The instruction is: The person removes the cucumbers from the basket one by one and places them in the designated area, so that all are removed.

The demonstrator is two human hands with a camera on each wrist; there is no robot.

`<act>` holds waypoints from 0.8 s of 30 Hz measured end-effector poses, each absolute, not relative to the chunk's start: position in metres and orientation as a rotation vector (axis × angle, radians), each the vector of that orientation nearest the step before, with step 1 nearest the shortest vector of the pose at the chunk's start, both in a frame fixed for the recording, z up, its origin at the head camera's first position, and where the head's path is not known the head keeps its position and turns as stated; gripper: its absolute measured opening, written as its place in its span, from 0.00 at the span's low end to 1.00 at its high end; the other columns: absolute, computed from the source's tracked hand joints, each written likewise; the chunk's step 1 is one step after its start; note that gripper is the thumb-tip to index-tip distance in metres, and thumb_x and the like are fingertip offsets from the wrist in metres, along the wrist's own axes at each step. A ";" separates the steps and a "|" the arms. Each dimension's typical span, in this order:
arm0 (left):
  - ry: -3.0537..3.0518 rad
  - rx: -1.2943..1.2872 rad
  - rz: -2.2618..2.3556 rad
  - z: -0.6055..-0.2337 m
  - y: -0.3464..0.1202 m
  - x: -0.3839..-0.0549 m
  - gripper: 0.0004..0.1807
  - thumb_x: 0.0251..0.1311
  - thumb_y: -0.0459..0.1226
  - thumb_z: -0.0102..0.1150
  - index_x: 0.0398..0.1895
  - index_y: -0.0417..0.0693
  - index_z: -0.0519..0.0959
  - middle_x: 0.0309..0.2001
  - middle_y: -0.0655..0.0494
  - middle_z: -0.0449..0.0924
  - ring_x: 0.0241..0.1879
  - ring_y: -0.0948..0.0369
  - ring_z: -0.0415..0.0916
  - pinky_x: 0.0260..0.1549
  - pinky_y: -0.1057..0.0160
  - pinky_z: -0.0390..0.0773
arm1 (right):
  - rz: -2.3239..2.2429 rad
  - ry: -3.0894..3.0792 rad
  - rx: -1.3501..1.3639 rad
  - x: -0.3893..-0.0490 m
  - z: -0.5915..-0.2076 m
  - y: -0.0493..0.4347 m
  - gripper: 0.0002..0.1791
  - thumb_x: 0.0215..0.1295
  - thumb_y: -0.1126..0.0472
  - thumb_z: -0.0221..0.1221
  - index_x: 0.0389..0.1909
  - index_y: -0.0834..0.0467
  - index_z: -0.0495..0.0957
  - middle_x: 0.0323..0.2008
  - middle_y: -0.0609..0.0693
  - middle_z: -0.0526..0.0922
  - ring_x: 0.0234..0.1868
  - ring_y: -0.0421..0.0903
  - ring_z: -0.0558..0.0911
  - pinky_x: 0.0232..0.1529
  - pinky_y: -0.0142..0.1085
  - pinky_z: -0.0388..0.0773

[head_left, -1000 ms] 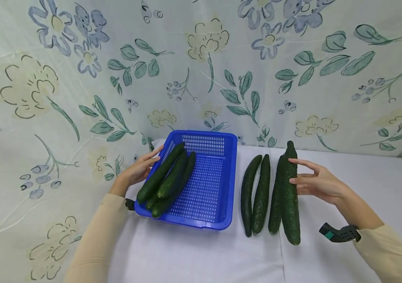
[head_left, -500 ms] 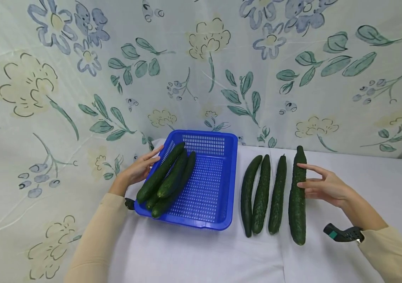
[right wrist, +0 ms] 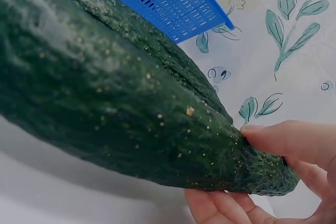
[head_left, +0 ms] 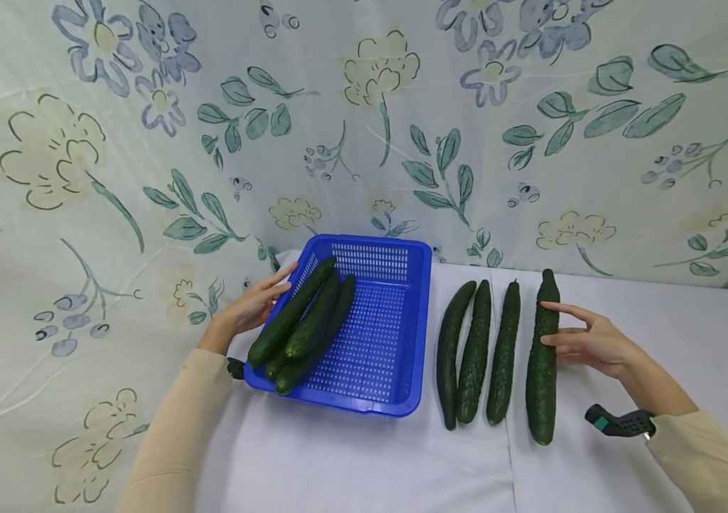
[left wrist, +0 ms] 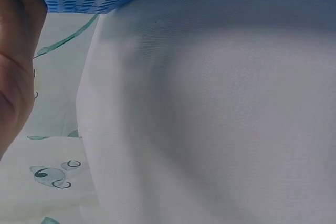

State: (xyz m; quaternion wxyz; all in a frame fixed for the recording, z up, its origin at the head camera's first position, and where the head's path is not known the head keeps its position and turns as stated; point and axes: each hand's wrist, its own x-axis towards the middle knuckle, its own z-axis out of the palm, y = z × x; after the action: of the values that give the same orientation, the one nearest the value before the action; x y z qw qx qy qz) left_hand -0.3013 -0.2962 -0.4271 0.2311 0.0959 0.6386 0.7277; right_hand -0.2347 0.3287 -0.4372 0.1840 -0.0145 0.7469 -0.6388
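My right hand (head_left: 595, 347) grips a long dark green cucumber (head_left: 541, 385) near its narrow far end. In the right wrist view the thumb (right wrist: 289, 139) lies on one side of it and the fingers are under the other. Three more cucumbers lie to its left, the closest one (head_left: 503, 356) a short gap away. My left hand (head_left: 255, 305) is at the left side of a blue plastic basket (head_left: 420, 328), its straight fingers touching the wall by the rim. Several cucumbers (head_left: 293, 313) are piled along the basket's left side.
A white cloth (head_left: 441, 470) covers the table. Behind it hangs a floral curtain (head_left: 351, 142), close to the far rim of the basket. Each wrist wears a dark band, the right one (head_left: 620, 422) showing a green patch.
My right hand has drawn the cucumber rightward and slightly nearer, opening a gap from the cucumber it overlapped. The left hand and basket have stayed in place.
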 end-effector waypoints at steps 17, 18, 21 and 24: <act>1.729 0.230 1.992 -0.421 -0.294 -0.304 0.30 0.81 0.38 0.36 0.81 0.62 0.45 0.62 0.52 0.70 0.47 0.61 0.81 0.39 0.65 0.83 | -1.729 2.157 0.048 -0.243 -0.444 0.324 0.41 0.63 0.66 0.67 0.74 0.39 0.64 0.66 0.86 0.50 0.33 0.48 0.86 0.39 0.47 0.85; 1.731 0.228 1.994 -0.422 -0.294 -0.304 0.30 0.81 0.39 0.36 0.81 0.63 0.46 0.63 0.51 0.70 0.48 0.61 0.81 0.39 0.65 0.83 | -1.717 2.165 0.048 -0.243 -0.444 0.324 0.42 0.64 0.66 0.67 0.75 0.41 0.62 0.66 0.87 0.49 0.33 0.48 0.86 0.39 0.47 0.85; 1.747 0.229 1.994 -0.422 -0.294 -0.302 0.30 0.80 0.40 0.38 0.81 0.64 0.48 0.64 0.50 0.69 0.49 0.61 0.81 0.40 0.65 0.83 | -1.680 2.196 0.063 -0.244 -0.443 0.322 0.44 0.63 0.65 0.67 0.77 0.49 0.58 0.66 0.87 0.48 0.33 0.49 0.86 0.39 0.47 0.85; 1.770 0.243 1.987 -0.423 -0.294 -0.301 0.30 0.80 0.41 0.39 0.81 0.64 0.48 0.64 0.49 0.69 0.49 0.61 0.81 0.41 0.65 0.83 | -1.636 2.229 0.062 -0.245 -0.442 0.320 0.46 0.64 0.63 0.67 0.78 0.57 0.53 0.65 0.88 0.48 0.34 0.49 0.85 0.39 0.48 0.85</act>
State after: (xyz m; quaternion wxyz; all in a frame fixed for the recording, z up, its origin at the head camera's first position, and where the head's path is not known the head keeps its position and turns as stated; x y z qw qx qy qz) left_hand -0.3005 -0.2937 -0.4230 0.2326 0.0886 0.6443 0.7231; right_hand -0.2451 0.3203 -0.4418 0.1870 0.0219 0.7918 -0.5811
